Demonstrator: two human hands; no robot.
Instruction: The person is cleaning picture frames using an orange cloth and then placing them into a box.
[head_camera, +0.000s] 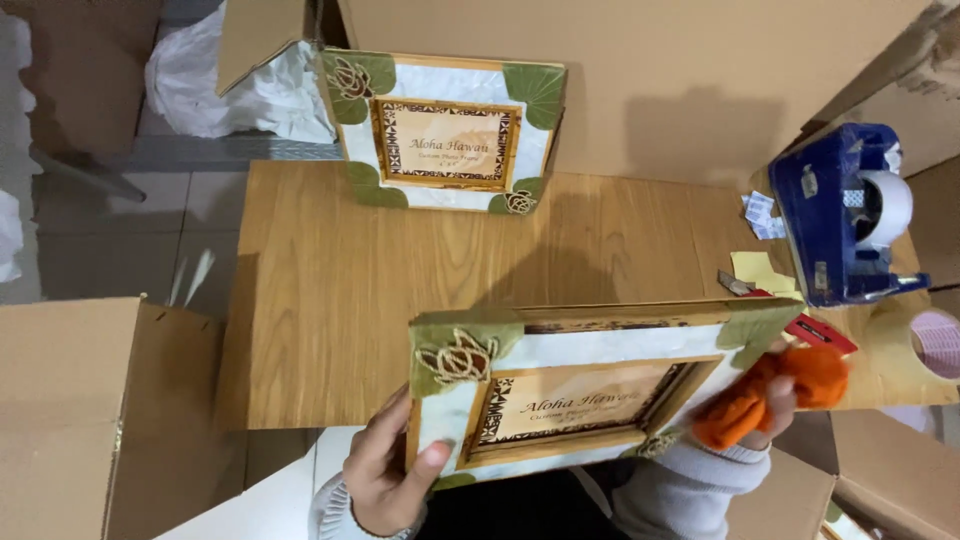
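My left hand (385, 470) grips the lower left corner of a decorated photo frame (570, 385) with green leaf corners, pale pearly panels and a wooden border, thumb on its front. The frame is held tilted above the near edge of the wooden table (310, 290). At the frame's right edge, my right hand (765, 405) holds a bunched orange cloth (770, 390) against it. A second, matching photo frame (445, 130) stands upright at the table's far side.
A blue tape dispenser (845, 215) with a white roll sits at the right, with a pink tape roll (940, 342) beside it and small paper scraps (762, 268) nearby. Cardboard boxes (60, 420) surround the table; white wrapping paper (235, 85) lies at the back left.
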